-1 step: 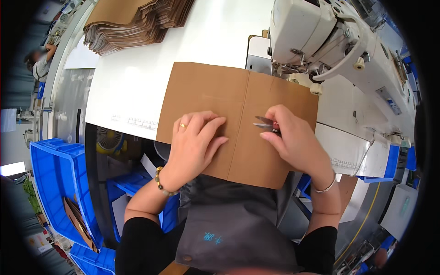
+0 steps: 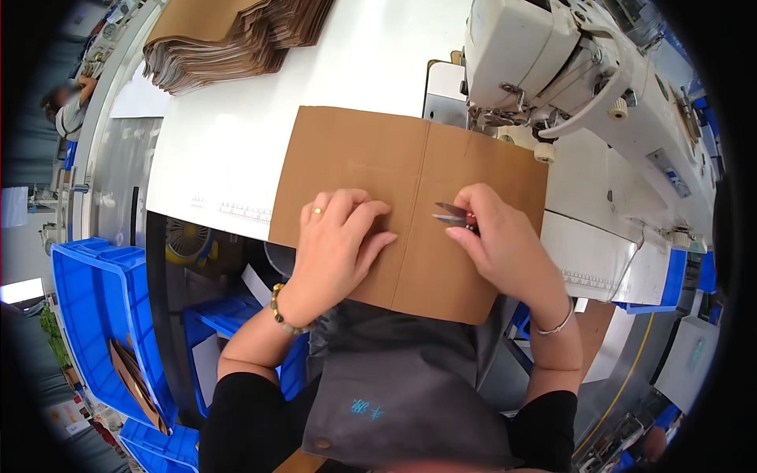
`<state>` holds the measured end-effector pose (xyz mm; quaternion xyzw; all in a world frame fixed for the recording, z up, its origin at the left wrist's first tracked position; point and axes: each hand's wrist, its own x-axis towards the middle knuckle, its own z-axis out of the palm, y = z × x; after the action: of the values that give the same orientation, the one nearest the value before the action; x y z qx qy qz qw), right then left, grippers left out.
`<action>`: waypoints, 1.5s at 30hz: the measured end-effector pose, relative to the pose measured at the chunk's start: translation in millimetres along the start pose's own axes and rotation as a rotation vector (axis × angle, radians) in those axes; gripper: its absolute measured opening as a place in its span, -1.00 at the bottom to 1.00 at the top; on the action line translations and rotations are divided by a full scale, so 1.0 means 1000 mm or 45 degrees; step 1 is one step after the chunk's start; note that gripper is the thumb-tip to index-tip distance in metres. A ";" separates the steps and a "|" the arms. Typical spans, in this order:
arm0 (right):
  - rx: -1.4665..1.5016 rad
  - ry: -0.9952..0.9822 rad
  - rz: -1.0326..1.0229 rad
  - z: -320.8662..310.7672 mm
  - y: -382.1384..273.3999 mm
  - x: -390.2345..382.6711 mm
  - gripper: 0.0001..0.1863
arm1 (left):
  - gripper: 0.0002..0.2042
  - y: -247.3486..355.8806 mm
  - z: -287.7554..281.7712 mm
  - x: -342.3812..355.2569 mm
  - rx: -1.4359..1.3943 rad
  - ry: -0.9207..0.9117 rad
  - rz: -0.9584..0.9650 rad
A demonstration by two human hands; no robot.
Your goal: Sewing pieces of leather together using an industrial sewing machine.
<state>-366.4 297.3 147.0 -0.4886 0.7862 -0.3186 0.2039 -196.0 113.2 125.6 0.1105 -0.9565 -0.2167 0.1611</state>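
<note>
A brown sheet (image 2: 355, 150), like leather or card, lies on the white sewing table, with a seam line (image 2: 415, 189) running down its middle. My left hand (image 2: 335, 236) rests on its left half, fingers bent and thumb apart from the forefinger, holding nothing. In my right hand (image 2: 505, 236), over the right half, is a small pair of thread snips (image 2: 457, 217) with red on the handle. Their blades are parted and point left toward the seam line. The sheet's lower edge overhangs the table front, above my grey apron (image 2: 402, 394).
A white sewing machine (image 2: 544, 71) stands at the back right, its needle area close to the sheet's far edge. A stack of brown pieces (image 2: 221, 47) sits at the back left. Blue bins (image 2: 102, 292) stand at lower left. Another person (image 2: 71, 106) is far left.
The snips and my right hand have shifted very slightly left, toward the seam line. My left hand has moved a touch to the right. The sheet lies where it was.
</note>
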 end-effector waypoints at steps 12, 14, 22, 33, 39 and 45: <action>-0.048 0.213 -0.010 0.033 -0.014 -0.006 -0.75 | -0.87 0.003 0.013 0.012 -0.358 -0.023 -0.094; -0.075 0.225 0.013 0.037 -0.016 -0.004 -0.78 | -0.87 0.004 0.014 0.008 -0.435 0.000 -0.147; -0.275 0.251 -0.052 0.045 -0.017 -0.002 -0.82 | -0.86 -0.002 0.020 0.001 -0.602 0.100 -0.184; 0.180 0.482 0.143 0.034 0.007 -0.014 -0.79 | -0.89 -0.106 -0.049 -0.119 -0.404 0.548 -1.026; 0.228 0.473 0.119 0.040 0.007 -0.013 -0.80 | -0.79 -0.165 -0.024 -0.174 -0.248 0.407 -1.224; 0.202 0.480 0.119 0.039 0.008 -0.015 -0.80 | -0.78 -0.179 -0.012 -0.175 0.066 0.347 -1.302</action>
<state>-339.8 301.1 113.8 -0.3658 0.8046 -0.4557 0.1057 -4.7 0.1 9.4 0.5938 -0.7560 -0.2275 0.1549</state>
